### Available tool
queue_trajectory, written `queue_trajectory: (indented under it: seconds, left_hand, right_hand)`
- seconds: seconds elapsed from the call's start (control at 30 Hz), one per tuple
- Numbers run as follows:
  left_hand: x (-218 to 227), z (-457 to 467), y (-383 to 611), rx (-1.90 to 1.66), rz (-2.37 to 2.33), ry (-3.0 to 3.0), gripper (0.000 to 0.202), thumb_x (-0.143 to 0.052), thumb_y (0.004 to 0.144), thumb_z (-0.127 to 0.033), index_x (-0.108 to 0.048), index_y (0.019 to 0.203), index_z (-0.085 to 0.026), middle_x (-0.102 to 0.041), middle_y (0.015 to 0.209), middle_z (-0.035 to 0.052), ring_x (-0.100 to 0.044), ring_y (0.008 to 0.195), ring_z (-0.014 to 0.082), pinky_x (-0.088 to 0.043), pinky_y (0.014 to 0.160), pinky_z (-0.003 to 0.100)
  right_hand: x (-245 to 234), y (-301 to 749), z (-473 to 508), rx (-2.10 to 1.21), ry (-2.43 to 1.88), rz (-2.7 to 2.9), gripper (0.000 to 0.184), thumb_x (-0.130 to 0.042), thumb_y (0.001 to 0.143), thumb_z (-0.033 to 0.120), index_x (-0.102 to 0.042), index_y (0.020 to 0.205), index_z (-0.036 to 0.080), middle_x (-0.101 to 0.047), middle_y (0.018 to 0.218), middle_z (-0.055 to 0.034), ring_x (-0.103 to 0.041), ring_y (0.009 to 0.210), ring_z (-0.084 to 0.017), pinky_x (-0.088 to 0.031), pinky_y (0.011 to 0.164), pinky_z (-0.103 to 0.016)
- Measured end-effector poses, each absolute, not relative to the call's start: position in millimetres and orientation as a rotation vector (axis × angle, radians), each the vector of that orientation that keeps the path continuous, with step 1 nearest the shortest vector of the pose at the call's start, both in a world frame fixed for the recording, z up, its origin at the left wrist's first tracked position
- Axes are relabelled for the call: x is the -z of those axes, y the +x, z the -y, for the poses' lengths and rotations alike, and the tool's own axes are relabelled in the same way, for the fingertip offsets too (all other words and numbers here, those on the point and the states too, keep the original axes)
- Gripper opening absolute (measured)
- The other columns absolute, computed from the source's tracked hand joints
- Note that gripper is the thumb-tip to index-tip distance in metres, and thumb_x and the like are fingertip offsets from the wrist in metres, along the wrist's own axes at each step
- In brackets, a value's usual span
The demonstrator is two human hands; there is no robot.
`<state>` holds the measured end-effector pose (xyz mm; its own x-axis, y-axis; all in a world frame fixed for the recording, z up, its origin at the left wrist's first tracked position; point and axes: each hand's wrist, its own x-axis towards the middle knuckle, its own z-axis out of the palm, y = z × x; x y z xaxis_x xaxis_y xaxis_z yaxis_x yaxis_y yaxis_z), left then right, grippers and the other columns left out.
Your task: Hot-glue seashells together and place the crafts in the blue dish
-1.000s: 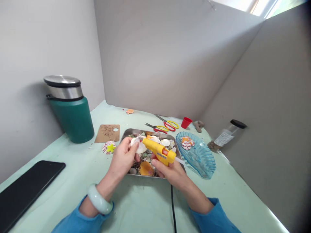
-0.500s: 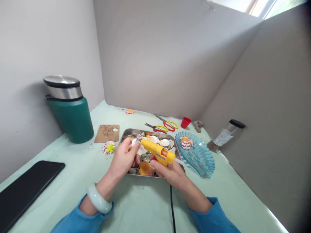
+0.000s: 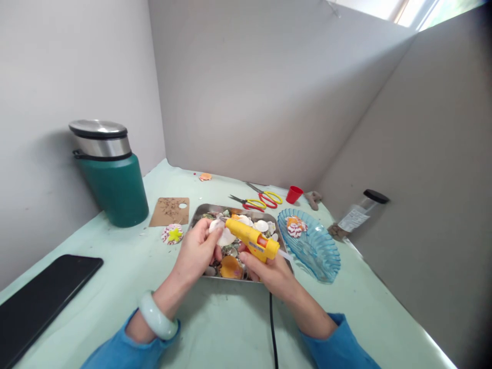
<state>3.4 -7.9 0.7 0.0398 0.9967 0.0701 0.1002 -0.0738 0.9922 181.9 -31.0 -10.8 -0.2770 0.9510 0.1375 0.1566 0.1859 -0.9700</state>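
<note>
Worktop [image 3: 223,328] is carrying metal tray [image 3: 196,215] w/ assorted shells [image 3: 231,267]. Over it, R hand [image 3: 274,274] is gripping yellow glue gun [image 3: 251,240], aiming twd white shell [image 3: 225,237], which L hand [image 3: 196,251] is pinching; gun-shell contact unclear.

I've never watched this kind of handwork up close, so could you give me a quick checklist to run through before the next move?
1. White shell gripped: ok, pinched between thumb and fingers of the left hand.
2. Yellow glue gun held: ok, in the right hand.
3. Glue stick loaded: ok, its pale end juts from the gun's back.
4. Nozzle touching the shell: cannot tell, the tip is at it but contact is too small to see.
5. Black cord plugged in: cannot tell, it leaves the picture.
6. Scissors out of the way: ok, beyond the metal tray.
</note>
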Motion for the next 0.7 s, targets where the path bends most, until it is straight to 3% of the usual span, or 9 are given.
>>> queue_trajectory:
  seconds: [0.7]
  left_hand:
    - [-5.4, 9.7, 4.4, -1.207, -1.198, 1.291, 0.029, -0.057, 0.079, -0.049, -0.049, 0.080, -0.021, -0.054, 0.039, -0.0053, -0.044, 0.033, 0.0107, -0.032, 0.036, 0.018]
  right_hand:
    - [6.2, 180.7, 33.5, -1.183, -1.074, 1.599, 0.023, -0.060, 0.084, 0.041, -0.060, 0.087, 0.018, -0.048, 0.058, 0.0033, -0.046, 0.054, -0.011, -0.039, 0.047, -0.022]
